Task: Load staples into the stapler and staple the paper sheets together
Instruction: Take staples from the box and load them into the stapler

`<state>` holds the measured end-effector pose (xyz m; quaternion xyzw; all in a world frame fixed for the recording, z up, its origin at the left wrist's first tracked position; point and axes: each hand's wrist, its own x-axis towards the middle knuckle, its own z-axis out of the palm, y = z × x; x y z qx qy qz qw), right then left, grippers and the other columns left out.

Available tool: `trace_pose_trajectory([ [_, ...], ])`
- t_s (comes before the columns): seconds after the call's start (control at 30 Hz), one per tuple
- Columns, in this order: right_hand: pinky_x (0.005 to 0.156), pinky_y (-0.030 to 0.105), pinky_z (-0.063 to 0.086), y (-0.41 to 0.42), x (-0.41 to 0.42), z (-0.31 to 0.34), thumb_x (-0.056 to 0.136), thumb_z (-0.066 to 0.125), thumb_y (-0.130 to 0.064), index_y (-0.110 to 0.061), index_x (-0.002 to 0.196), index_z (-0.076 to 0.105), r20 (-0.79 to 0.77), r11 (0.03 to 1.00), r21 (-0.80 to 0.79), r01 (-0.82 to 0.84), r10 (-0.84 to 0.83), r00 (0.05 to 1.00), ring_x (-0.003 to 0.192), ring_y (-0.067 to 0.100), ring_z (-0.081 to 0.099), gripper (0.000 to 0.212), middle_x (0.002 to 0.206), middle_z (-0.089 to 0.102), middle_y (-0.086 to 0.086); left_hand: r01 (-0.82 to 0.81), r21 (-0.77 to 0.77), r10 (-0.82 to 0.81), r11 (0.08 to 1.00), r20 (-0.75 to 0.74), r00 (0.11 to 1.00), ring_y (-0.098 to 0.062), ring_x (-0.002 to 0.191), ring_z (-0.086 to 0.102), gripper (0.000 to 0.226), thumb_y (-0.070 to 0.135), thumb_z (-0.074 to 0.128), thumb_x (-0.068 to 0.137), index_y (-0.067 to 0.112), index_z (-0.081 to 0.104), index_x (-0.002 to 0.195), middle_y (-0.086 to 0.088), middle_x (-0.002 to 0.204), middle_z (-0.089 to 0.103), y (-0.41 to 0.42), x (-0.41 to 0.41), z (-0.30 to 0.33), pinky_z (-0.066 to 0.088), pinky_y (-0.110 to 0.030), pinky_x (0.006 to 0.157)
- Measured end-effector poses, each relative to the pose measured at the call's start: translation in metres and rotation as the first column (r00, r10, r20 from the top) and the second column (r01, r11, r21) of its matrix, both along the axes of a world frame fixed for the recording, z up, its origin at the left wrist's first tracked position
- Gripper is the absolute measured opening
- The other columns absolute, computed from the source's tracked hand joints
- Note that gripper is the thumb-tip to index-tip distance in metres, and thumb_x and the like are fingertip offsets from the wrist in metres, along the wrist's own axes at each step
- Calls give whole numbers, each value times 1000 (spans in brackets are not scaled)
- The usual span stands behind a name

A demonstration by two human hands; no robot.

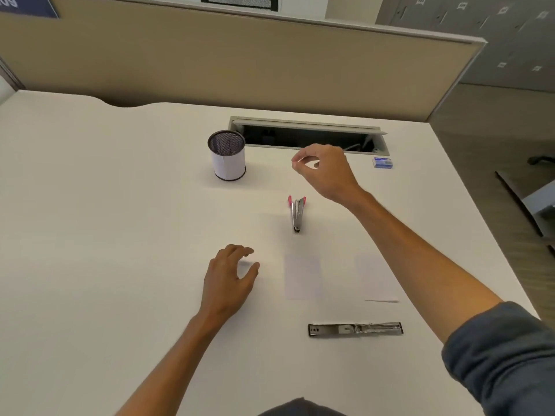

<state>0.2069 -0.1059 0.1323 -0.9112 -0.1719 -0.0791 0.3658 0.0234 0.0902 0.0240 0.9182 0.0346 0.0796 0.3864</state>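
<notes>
Chrome glints nearest the camera, where the stapler (355, 329) lies flat and opened out on the white desk (90, 205), its magazine channel facing up. Just beyond it, two pale paper sheets (303, 276) rest side by side, apart and not yet stacked. The left hand (229, 276) hovers low over the desk beside them, fingers loosely curled and holding nothing. Farther on stands a small pink-handled staple remover (296, 213). Above it the right hand (326, 169) is raised, thumb and fingertips pinched together; whether it carries staples is too small to tell. A blue staple box (382, 162) sits near the cable tray (309, 135), with a mesh pen cup (227, 154) to the left. Loading appears unfinished; stapling remains undone.
</notes>
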Motion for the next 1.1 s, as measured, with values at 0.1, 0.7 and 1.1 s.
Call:
trace_pose_trajectory([
  [0.1, 88, 37, 55, -36, -1, -8, 90, 65, -29, -19, 97, 74, -17, 996, -55, 64, -65, 998, 91, 7, 64, 15, 104, 72, -5, 6, 8, -6, 1000, -7, 1000, -14, 106, 59, 21, 23, 70, 88, 19, 68, 108, 11, 111, 64, -13, 0, -2, 44, -29, 91],
  [0.7, 88, 35, 50, -194, 46, -50, 84, 75, -28, -15, 122, 64, -137, 910, -119, 396, -410, 902, 107, 20, 64, 42, 123, 67, 2, -95, 50, 98, 994, -54, 994, -17, 104, 59, 23, 13, 73, 85, 14, 70, 107, 7, 105, 66, -46, 1, -15, 45, -29, 89],
  [1.1, 96, 34, 45, -227, 99, -79, 89, 71, -23, -12, 138, 51, -194, 918, -181, 354, -386, 902, 126, 29, 53, 55, 142, 53, 9, -145, 81, 150, 986, -64, 987, -15, 101, 59, 23, 13, 73, 85, 14, 69, 108, 8, 105, 64, -54, 3, -15, 46, -31, 86],
])
